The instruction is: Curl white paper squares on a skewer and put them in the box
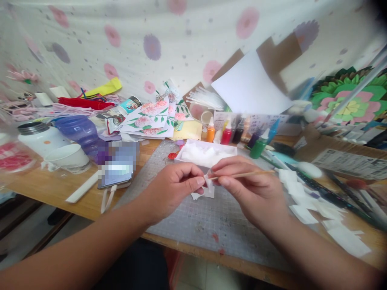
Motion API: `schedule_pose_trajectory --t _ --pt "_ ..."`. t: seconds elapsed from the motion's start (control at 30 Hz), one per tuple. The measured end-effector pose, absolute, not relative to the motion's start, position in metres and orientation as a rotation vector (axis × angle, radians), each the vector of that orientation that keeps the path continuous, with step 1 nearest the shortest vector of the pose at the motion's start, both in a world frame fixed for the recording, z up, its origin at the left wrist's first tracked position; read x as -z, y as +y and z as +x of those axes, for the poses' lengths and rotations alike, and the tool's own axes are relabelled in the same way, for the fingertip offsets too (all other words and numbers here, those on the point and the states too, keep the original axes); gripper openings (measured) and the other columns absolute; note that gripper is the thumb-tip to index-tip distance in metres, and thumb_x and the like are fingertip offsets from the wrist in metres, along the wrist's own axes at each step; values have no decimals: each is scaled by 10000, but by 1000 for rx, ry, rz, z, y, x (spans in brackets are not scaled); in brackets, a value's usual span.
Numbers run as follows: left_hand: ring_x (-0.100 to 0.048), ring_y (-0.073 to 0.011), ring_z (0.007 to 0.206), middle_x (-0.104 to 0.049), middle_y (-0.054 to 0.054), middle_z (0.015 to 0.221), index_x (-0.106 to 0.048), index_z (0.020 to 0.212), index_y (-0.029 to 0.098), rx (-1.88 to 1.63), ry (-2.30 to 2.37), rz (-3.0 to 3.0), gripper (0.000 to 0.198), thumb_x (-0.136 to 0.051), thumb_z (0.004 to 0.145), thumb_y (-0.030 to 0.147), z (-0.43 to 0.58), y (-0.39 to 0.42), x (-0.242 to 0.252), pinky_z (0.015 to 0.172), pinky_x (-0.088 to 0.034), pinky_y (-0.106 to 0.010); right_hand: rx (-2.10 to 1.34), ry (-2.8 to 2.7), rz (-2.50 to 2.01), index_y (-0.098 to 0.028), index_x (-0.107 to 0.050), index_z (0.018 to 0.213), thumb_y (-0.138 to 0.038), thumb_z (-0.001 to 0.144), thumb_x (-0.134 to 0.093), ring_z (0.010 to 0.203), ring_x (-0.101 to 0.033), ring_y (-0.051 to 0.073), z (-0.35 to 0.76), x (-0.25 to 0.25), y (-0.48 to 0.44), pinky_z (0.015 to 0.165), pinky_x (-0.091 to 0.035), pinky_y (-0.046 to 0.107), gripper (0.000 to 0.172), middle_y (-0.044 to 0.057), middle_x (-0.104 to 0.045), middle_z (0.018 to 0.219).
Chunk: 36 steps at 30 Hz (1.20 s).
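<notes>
My left hand [175, 189] pinches a small piece of white paper [208, 189] between thumb and fingers over the grey cutting mat [193, 217]. My right hand [248, 189] grips a thin wooden stick [244, 174] whose tip meets the same paper piece; the stick points out to the right. Both hands hover just above the mat, close together. Right behind them stands a shallow white tray [208, 155] holding more white paper pieces.
A phone [116, 167], a white cup [69, 158] and a white jar [40, 137] sit at left. Small paint bottles [228, 133] line up behind the tray. Cut white squares [305, 201] and pens [332, 197] lie at right. Floral cards [151, 117] lean at the back.
</notes>
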<state>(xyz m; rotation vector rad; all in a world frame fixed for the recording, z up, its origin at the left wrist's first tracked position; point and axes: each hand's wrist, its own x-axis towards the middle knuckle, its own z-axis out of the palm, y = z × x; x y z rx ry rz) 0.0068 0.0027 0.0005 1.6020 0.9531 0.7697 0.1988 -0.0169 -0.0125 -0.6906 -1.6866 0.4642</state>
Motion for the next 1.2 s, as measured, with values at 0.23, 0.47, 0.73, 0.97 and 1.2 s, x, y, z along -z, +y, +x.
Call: schedule_pose_trajectory --t 0.23,0.47,0.73,0.97,1.2 --pt "-618 -190 756 -688 -24 745 -683 789 183 -767 982 1609 296 -605 858 461 11 2 0 725 -434 -317 -372 -1721 -653 -184 -751 879 -51 820 -692 853 -705 163 198 14 -19 776 -579 286 157 53 -759 826" --pt "-622 -171 705 -655 -7 685 -611 682 175 -796 1110 1568 197 -602 836 298 11 2 4 701 -433 -312 -289 -1681 -704 -235 -744 847 -63 831 -675 822 -700 184 201 16 -14 763 -582 349 187 27 -762 803" --pt "-618 -151 678 -565 18 699 -521 639 168 -864 1115 1412 243 -624 812 305 8 10 6 706 -488 -317 -405 -1374 -963 -234 -729 761 -240 838 -694 801 -691 184 217 27 12 677 -607 349 85 26 -731 836" --pt "-515 -136 620 -532 25 621 -545 626 178 -900 1155 1502 279 -639 813 361 3 10 10 614 -419 -274 -484 -1291 -1147 -192 -723 755 -360 796 -730 667 -690 163 226 30 25 615 -627 346 173 39 -731 804" --pt "-604 -191 868 -712 -38 923 -464 477 170 -1021 1047 1372 304 -657 710 200 6 7 3 780 -425 -308 -500 -1275 -1142 -185 -724 773 -367 796 -730 658 -698 166 225 29 25 624 -630 358 183 41 -738 801"
